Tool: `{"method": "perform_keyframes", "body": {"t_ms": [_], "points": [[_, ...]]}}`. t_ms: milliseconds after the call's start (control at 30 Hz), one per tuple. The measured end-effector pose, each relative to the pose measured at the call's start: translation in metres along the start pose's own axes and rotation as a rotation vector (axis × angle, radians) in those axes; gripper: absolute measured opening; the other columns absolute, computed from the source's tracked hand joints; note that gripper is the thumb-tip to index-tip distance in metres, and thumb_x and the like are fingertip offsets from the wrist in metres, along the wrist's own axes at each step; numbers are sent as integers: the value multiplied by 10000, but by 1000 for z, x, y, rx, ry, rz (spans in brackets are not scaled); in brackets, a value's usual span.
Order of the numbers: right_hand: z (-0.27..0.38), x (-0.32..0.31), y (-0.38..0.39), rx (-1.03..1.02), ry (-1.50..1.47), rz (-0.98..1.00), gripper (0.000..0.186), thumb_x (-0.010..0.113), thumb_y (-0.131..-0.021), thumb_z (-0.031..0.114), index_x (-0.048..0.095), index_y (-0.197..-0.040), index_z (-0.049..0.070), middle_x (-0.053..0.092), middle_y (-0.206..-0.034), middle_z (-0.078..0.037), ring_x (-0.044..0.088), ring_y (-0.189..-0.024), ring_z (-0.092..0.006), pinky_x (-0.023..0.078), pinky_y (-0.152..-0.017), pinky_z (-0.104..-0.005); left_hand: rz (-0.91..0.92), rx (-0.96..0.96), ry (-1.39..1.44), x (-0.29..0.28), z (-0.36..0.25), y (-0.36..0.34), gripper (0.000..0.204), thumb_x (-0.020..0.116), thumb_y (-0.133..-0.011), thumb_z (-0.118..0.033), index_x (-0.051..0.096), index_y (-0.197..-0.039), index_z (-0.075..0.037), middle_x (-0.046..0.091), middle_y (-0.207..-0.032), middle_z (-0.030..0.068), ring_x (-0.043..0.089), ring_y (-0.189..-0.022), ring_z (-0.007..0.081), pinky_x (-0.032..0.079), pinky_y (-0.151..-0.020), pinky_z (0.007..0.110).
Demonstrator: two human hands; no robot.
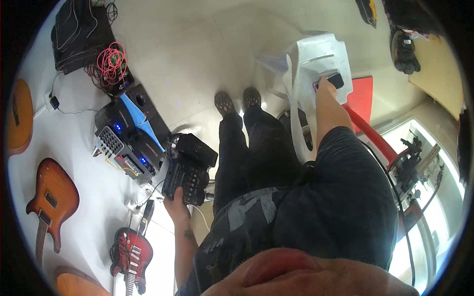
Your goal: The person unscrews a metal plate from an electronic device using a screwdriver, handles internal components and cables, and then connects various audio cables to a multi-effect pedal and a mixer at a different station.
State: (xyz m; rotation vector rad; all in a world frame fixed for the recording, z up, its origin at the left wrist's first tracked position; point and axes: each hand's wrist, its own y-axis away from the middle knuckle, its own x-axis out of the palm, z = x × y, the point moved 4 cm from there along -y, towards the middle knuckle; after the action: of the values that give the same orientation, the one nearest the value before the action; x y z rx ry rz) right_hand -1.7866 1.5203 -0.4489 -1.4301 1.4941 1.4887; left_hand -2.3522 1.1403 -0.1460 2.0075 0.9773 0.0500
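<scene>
We see the left hand [177, 203] holding the near edge of a black effects unit [183, 178] with knobs. Its thumb is on top, and its other fingers are hidden from us. We see the right hand [326, 88] wrapped around a dark phone [336, 80], up over the seat of a white plastic chair [323, 53]. We cannot tell if the phone touches the seat.

Just past the effects unit we see a black box [197, 149]. Near it, to our left, sit two black boxes with blue lights [143, 155], a silver mixer [109, 141] with many knobs, and a blue strip [132, 109]. Farther up we find a messy loop of pink cable [112, 61]. Along the left we see a brown and orange guitar [55, 195] and a red guitar [136, 254].

Dark shoes [224, 102] stand on the pale floor [173, 49] between our two hands. Beside the chair we see something flat and red [361, 101].
</scene>
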Motion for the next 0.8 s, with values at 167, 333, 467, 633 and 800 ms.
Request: {"method": "perform_keyframes", "body": {"t_ms": [167, 333, 467, 633, 800], "points": [[-18, -13, -8, -96, -297, 275, 600, 711, -823, 532, 769, -1080, -8, 769, -1064, -171, 748, -981, -261, 571, -876, -383, 35, 32, -21, 7, -10, -15, 511, 708, -929, -147, 546, -1330, 125, 663, -1232, 186, 673, -1019, 254, 537, -926, 374], [-37, -85, 7, -218, -200, 144, 582, 749, -784, 557, 779, -1003, 18, 770, -1022, -173, 750, -985, -295, 574, -866, -407, 115, 114, -76, 12, -33, -32, 557, 729, -919, -170, 528, -1343, 133, 630, -1288, 199, 625, -1129, 285, 493, -1030, 421], [-45, -229, 53, -414, -306, 210, 620, 791, -723, 586, 783, -1021, 43, 771, -1023, -155, 752, -974, -289, 584, -860, -403, 220, 152, -133, 40, -91, -10, 549, 738, -915, -191, 553, -1320, 132, 664, -1201, 190, 678, -1001, 271, 573, -866, 381], [-122, -428, 23, -389, -506, 75, 651, 844, -672, 598, 784, -988, 32, 774, -954, -141, 763, -853, -254, 606, -763, -358, 327, 259, -175, 71, -145, 15, 550, 742, -917, -250, 582, -1285, 126, 688, -1138, 194, 679, -890, 254, 593, -743, 396], [-260, -613, -21, -259, -504, -292, 688, 847, -664, 653, 786, -956, 33, 771, -910, -99, 738, -766, -169, 605, -697, -355, 465, 403, -277, 73, -170, 7, 555, 730, -934, -255, 576, -1305, 129, 681, -1181, 193, 684, -916, 278, 595, -786, 400]]}}
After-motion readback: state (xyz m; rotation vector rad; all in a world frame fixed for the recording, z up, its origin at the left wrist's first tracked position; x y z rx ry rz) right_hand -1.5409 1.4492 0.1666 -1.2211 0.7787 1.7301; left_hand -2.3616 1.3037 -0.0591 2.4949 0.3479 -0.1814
